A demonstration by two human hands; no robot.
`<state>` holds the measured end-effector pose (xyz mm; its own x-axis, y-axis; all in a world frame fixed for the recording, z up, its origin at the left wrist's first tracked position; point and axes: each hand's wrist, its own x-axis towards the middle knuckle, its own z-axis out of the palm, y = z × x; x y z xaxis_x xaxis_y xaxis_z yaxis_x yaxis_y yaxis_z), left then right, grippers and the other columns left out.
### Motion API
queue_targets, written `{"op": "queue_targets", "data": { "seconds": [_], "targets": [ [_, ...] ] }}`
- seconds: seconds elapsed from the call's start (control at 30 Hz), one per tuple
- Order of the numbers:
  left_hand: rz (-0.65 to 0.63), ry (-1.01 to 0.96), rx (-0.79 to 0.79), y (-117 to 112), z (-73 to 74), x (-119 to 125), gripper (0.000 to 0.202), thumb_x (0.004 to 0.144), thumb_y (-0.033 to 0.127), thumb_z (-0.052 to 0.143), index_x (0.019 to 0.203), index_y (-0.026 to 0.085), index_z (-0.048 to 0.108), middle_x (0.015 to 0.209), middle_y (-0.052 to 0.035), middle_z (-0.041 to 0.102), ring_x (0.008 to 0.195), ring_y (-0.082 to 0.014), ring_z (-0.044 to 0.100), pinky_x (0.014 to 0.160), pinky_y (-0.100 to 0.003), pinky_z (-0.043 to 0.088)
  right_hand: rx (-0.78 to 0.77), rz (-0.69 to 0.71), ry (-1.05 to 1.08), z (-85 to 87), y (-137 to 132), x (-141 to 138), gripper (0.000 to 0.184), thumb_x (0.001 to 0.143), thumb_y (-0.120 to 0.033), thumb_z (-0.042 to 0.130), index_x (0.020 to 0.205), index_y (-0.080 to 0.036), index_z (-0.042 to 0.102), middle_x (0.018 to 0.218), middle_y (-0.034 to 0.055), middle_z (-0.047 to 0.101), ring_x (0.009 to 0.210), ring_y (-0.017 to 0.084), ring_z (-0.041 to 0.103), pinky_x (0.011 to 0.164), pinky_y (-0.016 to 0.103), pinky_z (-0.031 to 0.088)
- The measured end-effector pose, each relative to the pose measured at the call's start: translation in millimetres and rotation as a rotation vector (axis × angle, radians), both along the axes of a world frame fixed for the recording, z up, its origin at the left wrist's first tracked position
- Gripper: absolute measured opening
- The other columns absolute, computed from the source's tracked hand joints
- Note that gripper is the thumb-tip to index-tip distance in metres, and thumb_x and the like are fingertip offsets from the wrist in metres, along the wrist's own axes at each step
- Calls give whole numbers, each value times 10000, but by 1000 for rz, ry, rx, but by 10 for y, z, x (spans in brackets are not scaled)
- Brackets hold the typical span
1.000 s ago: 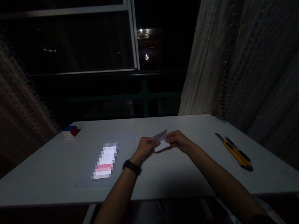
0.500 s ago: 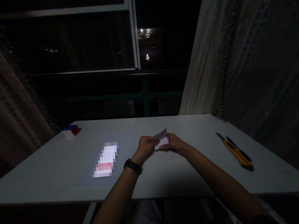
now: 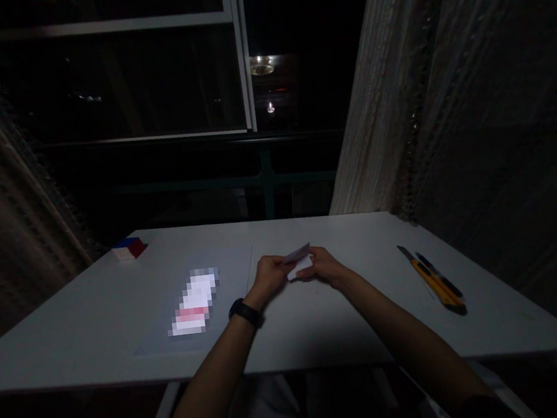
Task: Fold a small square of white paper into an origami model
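A small folded piece of white paper is held just above the middle of the table, its upper flap standing at an angle over the lower part. My left hand grips its left side, with the thumb near the fold; a dark band circles that wrist. On the other side, my right hand pinches the paper's right edge between thumb and fingers. Some of the fingers are hidden behind the paper, and dim light hides the finer creases.
On the white table, a lit phone with a blurred screen lies on a paper sheet. A red, white and blue cube sits far left. At right lie a yellow utility knife and a dark pen.
The view has shifted slightly, so the table and its objects appear a little to the left. Both hands keep hold of the paper, and its flap has tilted slightly lower.
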<state>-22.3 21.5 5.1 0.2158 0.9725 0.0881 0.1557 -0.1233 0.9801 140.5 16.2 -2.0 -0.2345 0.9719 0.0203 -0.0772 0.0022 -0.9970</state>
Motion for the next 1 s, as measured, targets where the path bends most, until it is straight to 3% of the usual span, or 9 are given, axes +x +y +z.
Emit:
{"op": "queue_targets", "data": {
  "seconds": [0.23,0.57,0.8,0.9,1.0],
  "targets": [
    [21,32,89,-45,38,12,228,585,303,654,507,99,591,425,37,438,417,-70,364,421,-204,257,-24,-23,7,16,24,64,563,406,-149,784,916,-132,547,542,-26,610,421,111,550,416,228,465],
    [51,-2,83,-15,6,-7,208,577,292,673,576,86,650,453,16,513,435,-87,435,438,-199,306,-9,-77,-13,75,-13,31,527,408,-144,787,879,-128,552,501,-23,608,411,128,562,424,251,490],
    [54,-68,45,-46,64,-20,144,580,221,681,543,87,646,433,16,513,420,-80,439,409,-189,302,0,-65,10,33,12,64,526,418,-143,777,888,-126,542,502,-11,613,429,146,581,439,261,491],
    [32,-114,24,-64,79,-21,139,588,215,693,588,80,658,470,6,546,444,-87,483,414,-182,347,17,-71,5,36,11,65,517,416,-153,772,877,-127,539,484,-18,602,408,143,570,427,264,486],
    [-68,-242,-73,-70,55,-22,221,595,215,714,759,74,670,579,-29,615,517,-119,570,483,-208,457,27,-103,21,61,1,62,511,416,-165,769,870,-138,536,421,-63,546,383,137,553,416,261,481]
  ]
}}
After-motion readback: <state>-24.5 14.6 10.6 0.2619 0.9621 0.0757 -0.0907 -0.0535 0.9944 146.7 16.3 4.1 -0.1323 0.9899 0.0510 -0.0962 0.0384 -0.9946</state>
